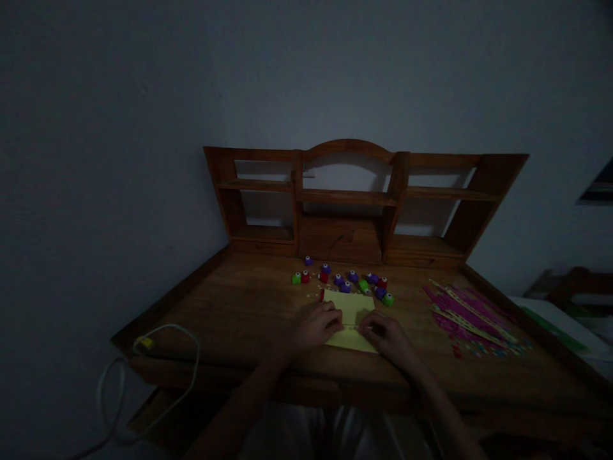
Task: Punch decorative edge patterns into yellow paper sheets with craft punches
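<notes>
A yellow sheet of paper [353, 313] lies on the wooden desk [249, 306] in front of me. My left hand [316, 324] rests on its left side with the fingers curled and pinched. My right hand [387, 333] is at the sheet's right side, fingers also curled. Between the two hands runs a thin pale strip [352, 328], held at both ends. The dim light hides finer detail.
Several small purple, green and red craft punches [345, 280] sit just behind the sheet. A pile of pink and pale paper strips [467, 313] lies at the right. A wooden shelf unit [349, 198] stands at the back. A white cable [158, 358] hangs off the left front corner.
</notes>
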Tool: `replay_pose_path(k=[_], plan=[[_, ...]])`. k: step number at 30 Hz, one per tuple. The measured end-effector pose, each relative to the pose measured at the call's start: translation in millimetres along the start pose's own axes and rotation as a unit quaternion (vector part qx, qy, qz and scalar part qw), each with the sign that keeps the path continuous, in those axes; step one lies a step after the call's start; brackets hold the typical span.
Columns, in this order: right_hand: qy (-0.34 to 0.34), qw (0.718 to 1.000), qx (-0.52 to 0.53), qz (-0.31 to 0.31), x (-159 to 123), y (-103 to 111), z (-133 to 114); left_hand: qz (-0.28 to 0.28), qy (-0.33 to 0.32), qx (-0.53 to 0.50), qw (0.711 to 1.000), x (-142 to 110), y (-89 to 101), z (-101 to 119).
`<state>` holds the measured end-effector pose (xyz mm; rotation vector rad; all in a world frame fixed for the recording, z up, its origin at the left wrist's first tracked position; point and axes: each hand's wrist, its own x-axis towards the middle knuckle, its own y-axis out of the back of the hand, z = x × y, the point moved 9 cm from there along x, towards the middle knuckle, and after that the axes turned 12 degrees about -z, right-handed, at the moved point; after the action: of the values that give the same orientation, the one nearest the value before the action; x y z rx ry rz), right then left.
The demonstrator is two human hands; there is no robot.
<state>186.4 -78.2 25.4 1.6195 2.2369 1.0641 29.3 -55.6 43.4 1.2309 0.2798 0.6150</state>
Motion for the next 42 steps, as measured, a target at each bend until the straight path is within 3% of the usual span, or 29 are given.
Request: replay_pose_path(k=[10,19,30,42], plan=[[-0.027,0.999,0.014,-0.010,3.5,-2.6,5.7,-0.066,-0.033,-0.118,0.990,16.5,-12.0,-19.8],[-0.078,0.991,0.036,-0.100,17.1,-6.3,18.2,-0.100,-0.079,-0.119,0.985,20.6,-11.0,-15.0],[-0.086,0.987,0.029,-0.134,21.3,-9.6,19.3,-0.138,-0.057,-0.109,0.983,29.3,-19.0,-19.8],[-0.067,0.986,0.042,-0.150,27.0,-11.6,30.1,-0.305,0.036,-0.101,0.946,47.7,-28.8,-29.4]])
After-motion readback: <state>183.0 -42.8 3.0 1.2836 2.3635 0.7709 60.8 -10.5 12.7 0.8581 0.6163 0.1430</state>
